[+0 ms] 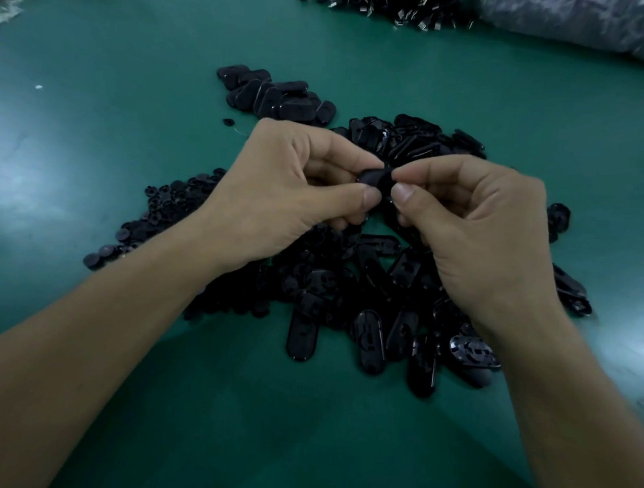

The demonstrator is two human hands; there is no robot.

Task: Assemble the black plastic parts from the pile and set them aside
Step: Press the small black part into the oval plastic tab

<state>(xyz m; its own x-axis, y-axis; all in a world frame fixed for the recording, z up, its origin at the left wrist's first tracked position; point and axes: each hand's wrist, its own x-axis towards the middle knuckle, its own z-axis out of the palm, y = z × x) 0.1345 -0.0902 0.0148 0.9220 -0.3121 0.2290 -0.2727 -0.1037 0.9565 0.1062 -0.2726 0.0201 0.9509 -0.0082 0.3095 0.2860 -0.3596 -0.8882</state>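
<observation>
in hand: one black part [373,179] pinched between left hand [278,192] and right hand [476,230], above the pile; fit not visible.
done: small set-aside group [276,96] on green table [134,81], just beyond the hands.
left: large pile [370,295] of oval pieces, plus round caps [172,204] at left; most work appears outstanding.

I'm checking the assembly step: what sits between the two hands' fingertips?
In the head view, a black plastic part sits there, pinched from either side by the left hand and the right hand, over the pile.
</observation>
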